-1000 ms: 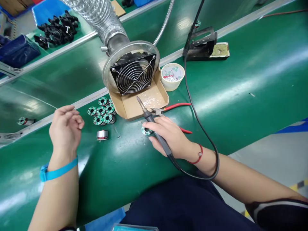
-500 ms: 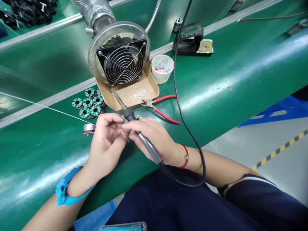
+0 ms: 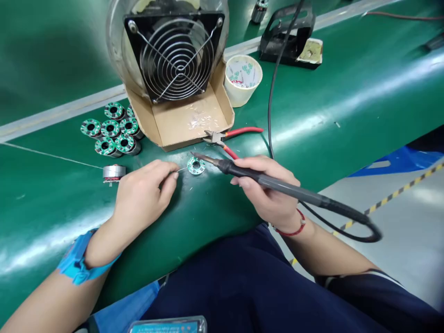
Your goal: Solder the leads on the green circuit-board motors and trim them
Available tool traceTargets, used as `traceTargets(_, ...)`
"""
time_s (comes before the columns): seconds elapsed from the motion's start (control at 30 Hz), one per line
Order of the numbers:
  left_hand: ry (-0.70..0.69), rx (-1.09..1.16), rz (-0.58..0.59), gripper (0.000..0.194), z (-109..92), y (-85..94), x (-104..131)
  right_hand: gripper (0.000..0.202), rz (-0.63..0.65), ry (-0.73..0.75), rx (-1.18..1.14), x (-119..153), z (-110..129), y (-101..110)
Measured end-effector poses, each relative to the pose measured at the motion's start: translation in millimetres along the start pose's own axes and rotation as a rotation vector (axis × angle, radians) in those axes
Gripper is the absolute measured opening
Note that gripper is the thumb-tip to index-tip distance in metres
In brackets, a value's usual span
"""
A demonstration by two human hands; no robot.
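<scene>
My left hand (image 3: 145, 189) pinches a thin solder wire (image 3: 182, 169), whose free end reaches the rim of a small round green circuit board (image 3: 196, 166) on the bench. In my right hand (image 3: 270, 189) is a soldering iron (image 3: 277, 182), held like a pen, its tip pointing left just above the board's far edge. Whether the tip touches the board I cannot tell. A silver motor part (image 3: 114, 173) with red windings stands left of my left hand. Behind it, several motor stators with green ring boards (image 3: 110, 128) are grouped together.
A fan (image 3: 179, 69) with a wire guard stands over a cardboard tray (image 3: 194, 134) holding clippings. Red-handled cutters (image 3: 239, 134) lie by the tray's corner. Behind are a white tub (image 3: 243, 81) and an iron stand with sponge (image 3: 291, 41). The iron's black cable (image 3: 272, 111) crosses the bench.
My hands have moved apart, the right one swinging the iron right and lowering its tip to the board. The left now extends the wire to the board. The view has moved closer.
</scene>
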State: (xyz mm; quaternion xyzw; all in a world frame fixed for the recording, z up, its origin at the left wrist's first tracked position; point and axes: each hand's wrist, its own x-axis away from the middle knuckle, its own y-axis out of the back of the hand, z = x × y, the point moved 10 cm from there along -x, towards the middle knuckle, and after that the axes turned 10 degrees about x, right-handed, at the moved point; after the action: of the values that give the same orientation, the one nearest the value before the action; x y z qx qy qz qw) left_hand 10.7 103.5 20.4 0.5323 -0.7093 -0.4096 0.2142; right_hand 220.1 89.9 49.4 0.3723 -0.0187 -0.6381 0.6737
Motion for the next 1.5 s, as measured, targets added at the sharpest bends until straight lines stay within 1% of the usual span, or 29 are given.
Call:
traceTargets(0.07, -0.012, -0.014, -0.016, 0.026, -0.8, 0.4, -0.2, 0.016, -0.027, -0.061, -0.037, 7.5, -7.1, 2.9)
traceTargets(0.2, 0.022, 0.001, -0.018, 0.022, 2.7, 0.0, -1.3, 0.015, -0.014, -0.094, -0.045, 16.9, -11.1, 0.7)
traceTargets(0.33, 0.042, 0.018, -0.015, 0.024, 5.2, -3.0, -1.7, 0.018, -0.001, -0.099, -0.062, 20.4, -12.6, -0.6)
traceTargets(0.5, 0.072, -0.018, 0.027, 0.028, 2.5, -8.2, -4.7, 0.022, 0.021, -0.065, -0.065, 17.5, -10.4, -1.8)
traceTargets(0.57, 0.139, 0.032, 0.043, 0.025, 8.0, -9.2, -6.4, 0.024, 0.02, -0.043, -0.055, 15.2, -8.6, -1.0)
traceTargets(0.63, 0.232, 0.161, 0.045, 0.019, 18.1, -11.0, -7.6, 0.025, 0.017, -0.026, -0.05, 12.8, -6.6, 0.1)
traceTargets(0.67, 0.256, 0.247, 0.046, 0.019, 21.3, -13.0, -8.5, 0.024, 0.018, -0.025, -0.048, 11.7, -6.2, 0.5)
traceTargets(0.7, 0.265, 0.323, 0.061, 0.023, 22.9, -16.6, -9.9, 0.023, 0.018, -0.023, -0.047, 10.6, -5.5, 1.0)
traceTargets(0.77, 0.234, 0.408, 0.114, 0.042, 20.5, -25.1, -13.5, 0.021, 0.015, -0.025, -0.039, 8.5, -4.4, 2.3)
traceTargets(0.8, 0.21, 0.411, 0.138, 0.049, 18.1, -28.7, -15.2, 0.02, 0.012, -0.027, -0.03, 7.7, -4.0, 3.1)
traceTargets(0.83, 0.194, 0.396, 0.157, 0.051, 16.2, -31.5, -16.3, 0.019, 0.009, -0.03, -0.022, 7.0, -3.7, 4.0)
traceTargets(0.97, 0.219, 0.354, 0.141, 0.04, 15.4, -34.6, -16.0, 0.017, 0.013, -0.04, -0.021, 5.5, -2.9, 5.7)
traceTargets(1.1, 0.252, 0.339, 0.107, 0.038, 16.5, -35.2, -11.5, 0.013, 0.002, -0.026, -0.004, 3.6, -0.4, 9.1)
traceTargets(1.23, 0.257, 0.341, 0.106, 0.038, 17.9, -36.7, -9.8, 0.009, 0.001, -0.017, 0.027, -0.1, 1.3, 11.3)
traceTargets(1.5, 0.251, 0.339, 0.098, 0.036, 17.0, -35.0, -9.6, 0.009, 0.038, -0.05, 0.052, -2.4, 1.0, 12.5)
